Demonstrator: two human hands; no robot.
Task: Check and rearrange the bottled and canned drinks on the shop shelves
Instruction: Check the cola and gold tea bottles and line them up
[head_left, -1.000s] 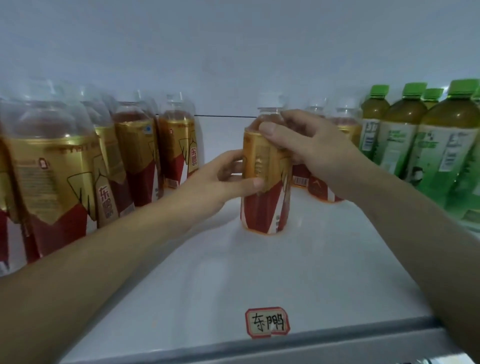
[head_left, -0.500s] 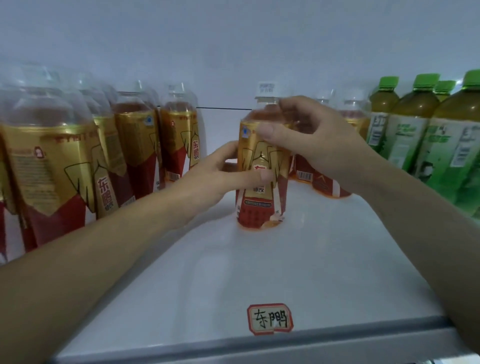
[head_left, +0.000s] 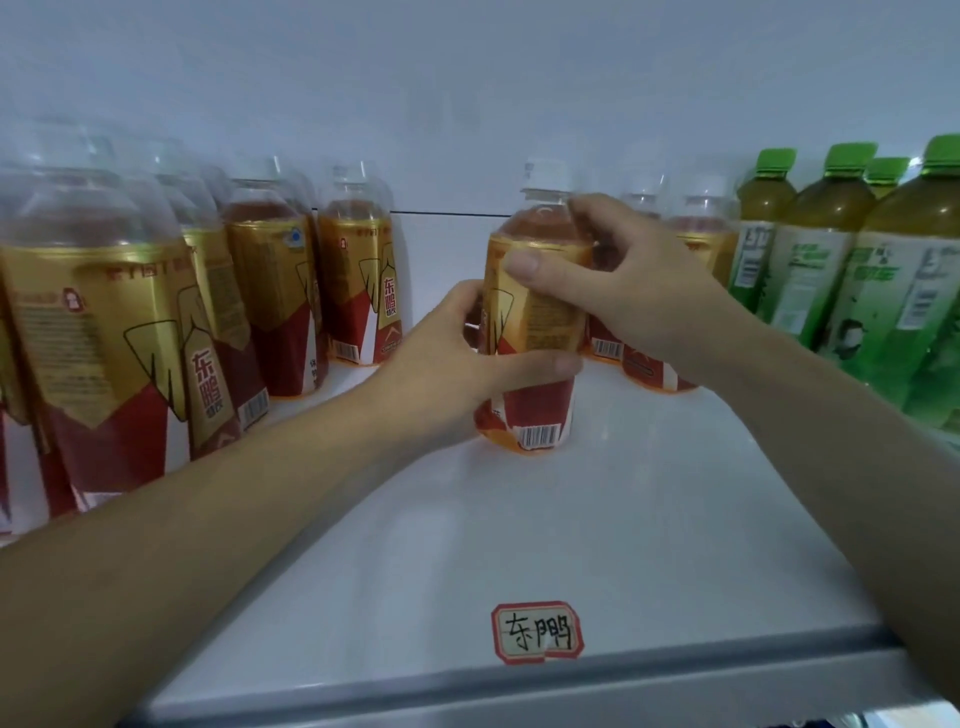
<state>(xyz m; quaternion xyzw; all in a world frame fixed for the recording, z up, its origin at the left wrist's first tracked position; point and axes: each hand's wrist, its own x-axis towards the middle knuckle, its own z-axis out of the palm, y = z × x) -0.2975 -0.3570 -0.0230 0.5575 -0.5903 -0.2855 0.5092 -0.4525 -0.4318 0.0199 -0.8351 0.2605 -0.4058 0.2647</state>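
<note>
A gold-and-red energy drink bottle with a white cap stands upright in the middle of the white shelf. My left hand grips its lower left side, thumb across the front of the label. My right hand grips its shoulder from the right, thumb on the gold label. A barcode shows at the bottle's bottom front. A row of the same bottles lines the left side. More of the same bottles stand behind my right hand, partly hidden.
Green-capped tea bottles fill the right side of the shelf. A handwritten red-edged label sticker sits near the shelf's grey front edge. Bare shelf lies between the two rows, in front of the held bottle.
The held bottle has been turned on the spot: the label's front panel swung away and the barcode now faces me. Both hands stayed on it.
</note>
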